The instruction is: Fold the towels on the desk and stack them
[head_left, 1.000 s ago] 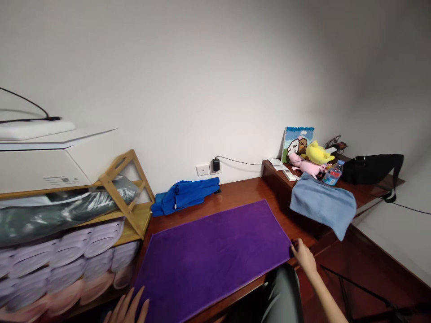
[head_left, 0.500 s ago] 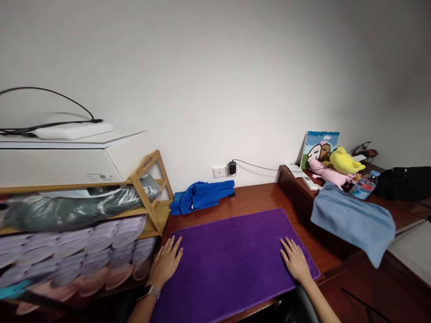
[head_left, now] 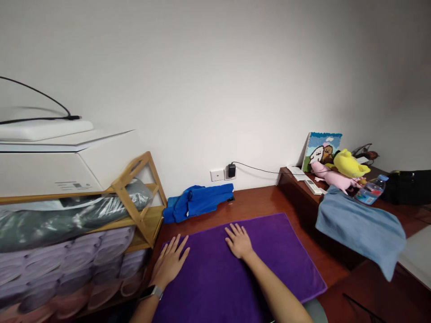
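A purple towel (head_left: 208,282) lies spread flat over the reddish-brown wooden table (head_left: 256,202). My left hand (head_left: 171,261) rests open on the towel's left edge, fingers apart and pointing away from me; a watch (head_left: 151,292) is on that wrist. Near the far middle of the cloth, my right hand (head_left: 239,241) lies palm down with its fingers spread. Neither hand grips anything. Beyond the towel, close to the wall, sits a crumpled blue cloth (head_left: 202,202).
To the left, a wooden rack (head_left: 148,215) carries slippers (head_left: 114,244), a plastic-wrapped bundle (head_left: 97,215) and a white box (head_left: 101,166). On the right ledge are a light-blue cloth (head_left: 360,229), a bottle (head_left: 372,190), plush toys (head_left: 352,165) and a picture (head_left: 321,150). A black charger (head_left: 231,170) is plugged into the wall.
My right hand has moved left across the towel, from its right side to the far middle. My left hand stays near the left edge. The view has shifted slightly.
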Action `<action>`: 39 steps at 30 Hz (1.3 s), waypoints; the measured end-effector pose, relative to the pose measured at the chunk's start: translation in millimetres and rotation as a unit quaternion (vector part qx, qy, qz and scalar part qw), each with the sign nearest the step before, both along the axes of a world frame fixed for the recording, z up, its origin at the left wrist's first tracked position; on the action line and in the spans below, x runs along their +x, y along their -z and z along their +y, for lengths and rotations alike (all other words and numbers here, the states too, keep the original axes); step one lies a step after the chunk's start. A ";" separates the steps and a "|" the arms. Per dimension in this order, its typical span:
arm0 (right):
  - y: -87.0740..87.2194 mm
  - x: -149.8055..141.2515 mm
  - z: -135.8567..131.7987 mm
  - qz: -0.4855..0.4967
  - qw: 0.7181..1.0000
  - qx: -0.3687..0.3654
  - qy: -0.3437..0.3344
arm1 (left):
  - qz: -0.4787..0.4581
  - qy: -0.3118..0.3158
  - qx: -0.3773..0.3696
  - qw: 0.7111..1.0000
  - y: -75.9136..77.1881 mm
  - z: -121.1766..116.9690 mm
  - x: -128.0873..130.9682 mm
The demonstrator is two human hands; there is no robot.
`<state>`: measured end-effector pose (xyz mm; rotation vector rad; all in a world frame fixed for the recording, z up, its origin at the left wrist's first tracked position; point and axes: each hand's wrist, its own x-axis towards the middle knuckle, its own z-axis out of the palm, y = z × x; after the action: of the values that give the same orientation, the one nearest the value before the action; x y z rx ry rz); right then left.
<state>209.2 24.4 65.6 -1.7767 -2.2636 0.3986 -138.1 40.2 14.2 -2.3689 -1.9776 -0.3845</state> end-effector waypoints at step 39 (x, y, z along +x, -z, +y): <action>-11.1 254.7 -0.2 -0.089 0.971 -0.047 0.216 | 0.018 -0.050 0.027 0.998 15.7 -33.2 -16.9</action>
<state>463.9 24.2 76.7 -2.3629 -1.9058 0.2736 -155.0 7.0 -1.5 -2.2178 -2.0339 -0.3810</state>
